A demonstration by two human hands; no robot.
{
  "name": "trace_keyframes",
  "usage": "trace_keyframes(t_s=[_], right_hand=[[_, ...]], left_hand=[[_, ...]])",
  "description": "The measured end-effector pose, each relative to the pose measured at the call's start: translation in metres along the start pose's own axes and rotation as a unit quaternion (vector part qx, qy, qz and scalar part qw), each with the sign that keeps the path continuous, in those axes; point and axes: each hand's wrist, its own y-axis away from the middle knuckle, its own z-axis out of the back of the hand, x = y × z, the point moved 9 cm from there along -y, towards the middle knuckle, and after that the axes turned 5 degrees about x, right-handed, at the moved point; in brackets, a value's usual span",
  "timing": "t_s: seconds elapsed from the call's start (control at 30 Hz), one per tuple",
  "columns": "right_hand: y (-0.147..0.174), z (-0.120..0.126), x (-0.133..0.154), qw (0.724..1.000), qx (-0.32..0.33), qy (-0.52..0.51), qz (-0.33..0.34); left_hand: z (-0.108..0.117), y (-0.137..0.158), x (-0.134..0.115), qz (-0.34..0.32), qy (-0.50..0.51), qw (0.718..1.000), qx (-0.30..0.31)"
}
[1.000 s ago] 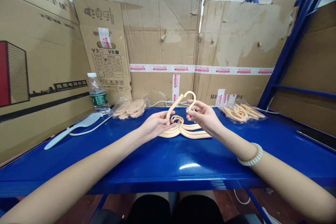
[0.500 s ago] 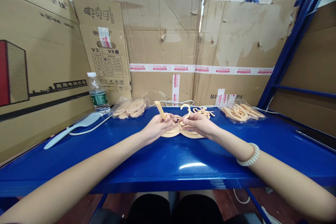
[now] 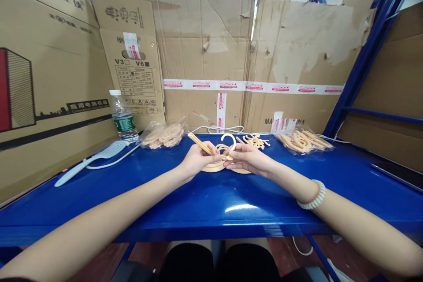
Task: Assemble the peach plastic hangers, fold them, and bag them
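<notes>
I see L grip (image 3: 200, 157) pinching a bar (image 3: 199, 143), R grip (image 3: 250, 158) pinching a hook (image 3: 234, 142), ends meeting b/w them; can't tell if joined. Made hangers (image 3: 213, 168) lie under both; loose hooks (image 3: 256, 141) behind R grip, prob. left to do.

Left hand (image 3: 198, 157) grips a slender, grooved tan bar (image 3: 199, 142), slanting up leftward. Right hand (image 3: 251, 158) pinches a pale cream hook (image 3: 234, 143), curve uppermost, base close to the bar's lower end; contact unclear. Below, on a glossy blue counter (image 3: 198, 202): curved tan hanger pieces (image 3: 213, 168), partly covered. Beyond right hand, a heap of small tan hooks (image 3: 257, 142). Clear plastic bags of tan parts (image 3: 163, 135) either side.
</notes>
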Motion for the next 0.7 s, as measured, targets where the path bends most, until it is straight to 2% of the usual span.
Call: trace_keyframes(t_s=[0.33, 0.7], right_hand=[[-0.0011, -0.0004, -0.0009, 1.000, -0.007, 0.007, 0.007], [-0.0013, 0.0002, -0.0026, 0.994, -0.073, 0.058, 0.053]], left_hand=[[-0.0019, 0.0026, -0.0074, -0.017, -0.084, 0.996, -0.013], [-0.0093, 0.0063, -0.0026, -0.002, -0.094, 0.996, 0.001]])
